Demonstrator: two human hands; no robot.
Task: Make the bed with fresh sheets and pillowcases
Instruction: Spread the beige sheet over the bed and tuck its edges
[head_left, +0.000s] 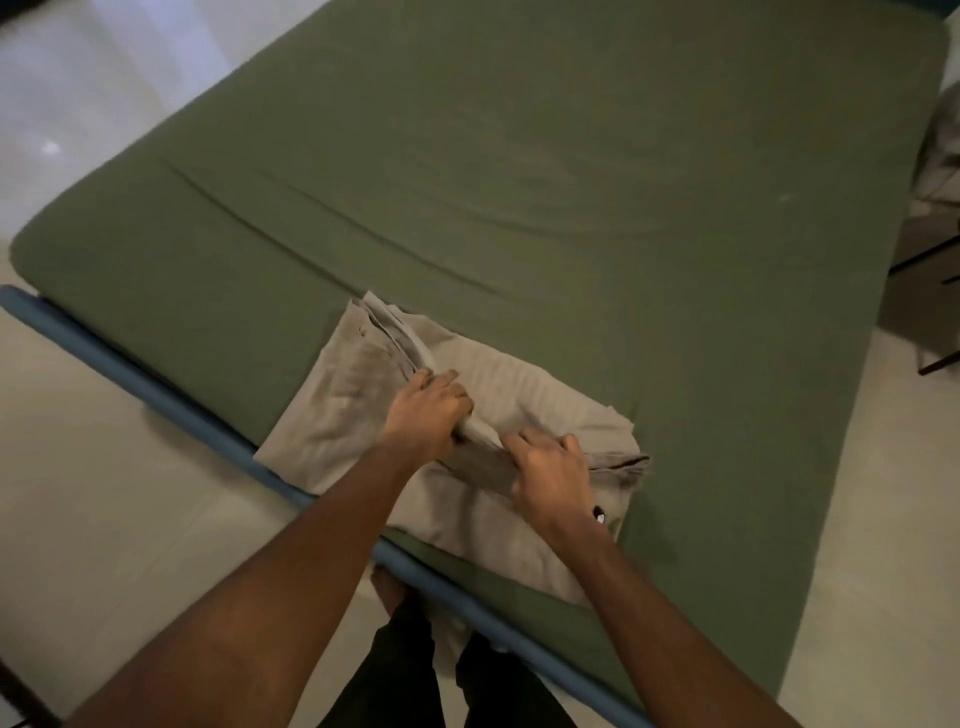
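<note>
A folded beige sheet (353, 405) lies on the near edge of the bed, on top of a green fitted sheet (519, 182) that covers the mattress. My left hand (428, 410) grips a raised fold along the middle of the beige sheet. My right hand (553, 467) grips the same fold a little nearer to me and to the right. Part of the beige sheet hangs over the blue bed frame (156, 400) towards my legs.
Pale tiled floor (104, 519) surrounds the bed on the left and right. At the right edge stands dark furniture (935, 270) with grey cloth on it. My legs and a bare foot are just below the frame rail.
</note>
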